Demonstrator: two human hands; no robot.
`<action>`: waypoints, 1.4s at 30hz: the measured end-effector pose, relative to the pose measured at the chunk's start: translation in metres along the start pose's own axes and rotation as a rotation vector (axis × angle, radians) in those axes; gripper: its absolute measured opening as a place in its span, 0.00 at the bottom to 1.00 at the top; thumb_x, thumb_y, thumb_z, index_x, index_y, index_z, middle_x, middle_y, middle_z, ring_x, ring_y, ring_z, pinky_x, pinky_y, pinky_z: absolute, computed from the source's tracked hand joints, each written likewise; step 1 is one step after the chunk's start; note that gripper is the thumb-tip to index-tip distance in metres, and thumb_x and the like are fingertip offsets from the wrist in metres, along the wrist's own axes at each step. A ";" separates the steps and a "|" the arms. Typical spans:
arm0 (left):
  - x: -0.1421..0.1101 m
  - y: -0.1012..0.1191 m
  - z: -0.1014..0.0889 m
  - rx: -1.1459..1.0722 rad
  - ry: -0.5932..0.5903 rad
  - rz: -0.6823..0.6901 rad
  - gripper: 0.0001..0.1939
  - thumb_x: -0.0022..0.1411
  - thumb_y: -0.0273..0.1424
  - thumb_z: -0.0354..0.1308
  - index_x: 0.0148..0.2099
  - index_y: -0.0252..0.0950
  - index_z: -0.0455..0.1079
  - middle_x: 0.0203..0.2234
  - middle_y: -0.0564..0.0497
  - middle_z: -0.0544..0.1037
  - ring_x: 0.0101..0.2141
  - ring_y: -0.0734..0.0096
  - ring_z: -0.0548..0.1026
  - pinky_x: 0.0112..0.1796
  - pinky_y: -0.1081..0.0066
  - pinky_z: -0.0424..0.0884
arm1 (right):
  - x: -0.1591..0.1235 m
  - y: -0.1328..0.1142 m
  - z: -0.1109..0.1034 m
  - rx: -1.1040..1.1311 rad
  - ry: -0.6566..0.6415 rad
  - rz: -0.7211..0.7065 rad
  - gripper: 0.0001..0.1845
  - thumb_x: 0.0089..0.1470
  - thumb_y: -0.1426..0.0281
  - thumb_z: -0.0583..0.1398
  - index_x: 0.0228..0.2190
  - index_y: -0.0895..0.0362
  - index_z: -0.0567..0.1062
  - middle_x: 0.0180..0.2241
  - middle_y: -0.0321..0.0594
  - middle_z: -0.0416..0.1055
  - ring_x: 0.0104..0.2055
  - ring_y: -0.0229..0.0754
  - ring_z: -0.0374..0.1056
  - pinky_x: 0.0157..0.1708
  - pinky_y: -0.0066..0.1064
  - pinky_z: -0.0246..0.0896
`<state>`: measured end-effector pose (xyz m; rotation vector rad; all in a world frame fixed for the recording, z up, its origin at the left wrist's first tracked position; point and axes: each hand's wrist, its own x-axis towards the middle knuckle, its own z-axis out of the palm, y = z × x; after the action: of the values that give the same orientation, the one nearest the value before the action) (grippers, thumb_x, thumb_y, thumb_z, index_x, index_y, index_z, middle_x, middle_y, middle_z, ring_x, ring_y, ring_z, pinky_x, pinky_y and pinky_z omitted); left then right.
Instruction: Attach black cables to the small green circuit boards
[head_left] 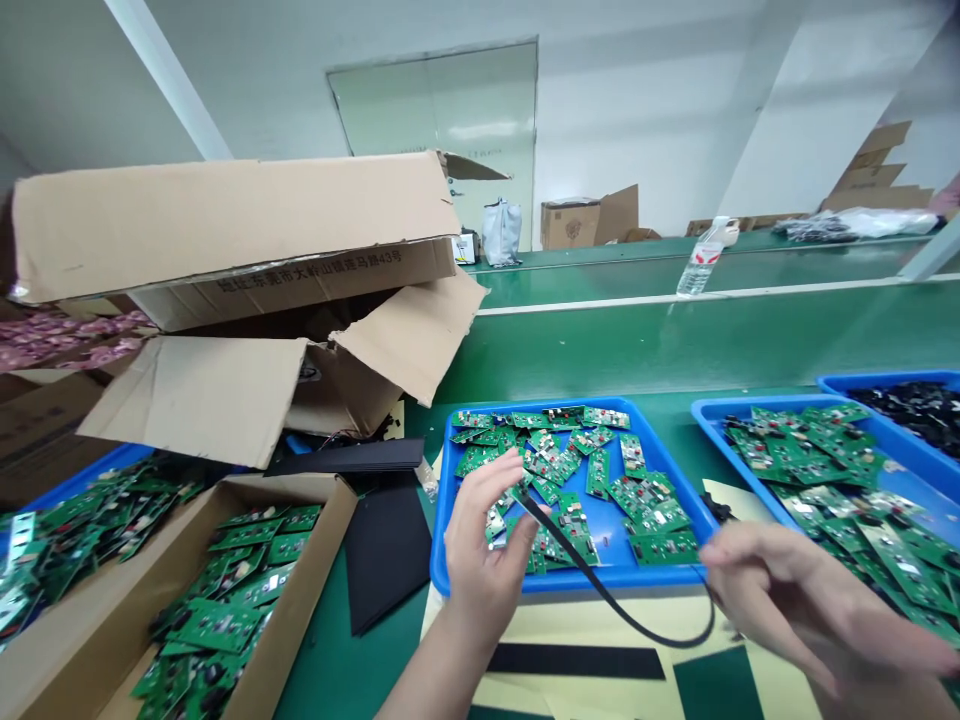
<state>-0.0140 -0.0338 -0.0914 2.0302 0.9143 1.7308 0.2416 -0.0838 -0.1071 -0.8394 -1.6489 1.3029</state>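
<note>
black cable [604, 597] slants down-right, left hand [484, 535] to right hand [802, 600]

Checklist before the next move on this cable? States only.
1. Black cable held by both hands: ok, pinched in the left hand and at the right hand fingertips.
2. Cable ends or connectors: cannot tell, the fingers hide them.
3. Cable clear of the green circuit boards in the blue tray: cannot tell, it crosses above them in this view.
4. Hands protected around boards: not ok, both are bare, no gloves.
5. Open cardboard carton away from the hands: ok, it sits off to the left.
</note>
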 end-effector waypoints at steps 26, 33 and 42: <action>-0.003 0.005 0.014 0.312 -0.286 0.501 0.10 0.62 0.22 0.52 0.46 0.29 0.69 0.36 0.43 0.78 0.43 0.62 0.75 0.44 0.59 0.75 | 0.028 -0.003 0.045 0.352 -0.069 0.122 0.18 0.54 0.58 0.60 0.24 0.60 0.72 0.16 0.28 0.53 0.14 0.25 0.44 0.13 0.19 0.38; -0.003 0.003 0.017 0.244 -0.183 0.361 0.11 0.61 0.26 0.56 0.46 0.30 0.68 0.34 0.41 0.78 0.36 0.65 0.77 0.34 0.70 0.77 | 0.032 -0.005 0.052 0.412 -0.079 0.254 0.20 0.52 0.56 0.61 0.23 0.61 0.70 0.18 0.31 0.60 0.13 0.23 0.45 0.12 0.19 0.37; -0.003 0.005 0.018 0.146 -0.202 0.265 0.12 0.61 0.29 0.57 0.47 0.31 0.68 0.32 0.43 0.78 0.34 0.67 0.77 0.34 0.71 0.77 | 0.039 -0.002 0.052 0.501 -0.051 0.419 0.24 0.44 0.53 0.64 0.18 0.60 0.67 0.08 0.22 0.50 0.09 0.23 0.39 0.10 0.19 0.32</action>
<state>0.0040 -0.0368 -0.0943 2.4657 0.7552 1.5820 0.1782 -0.0701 -0.1017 -0.8657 -1.1278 1.9357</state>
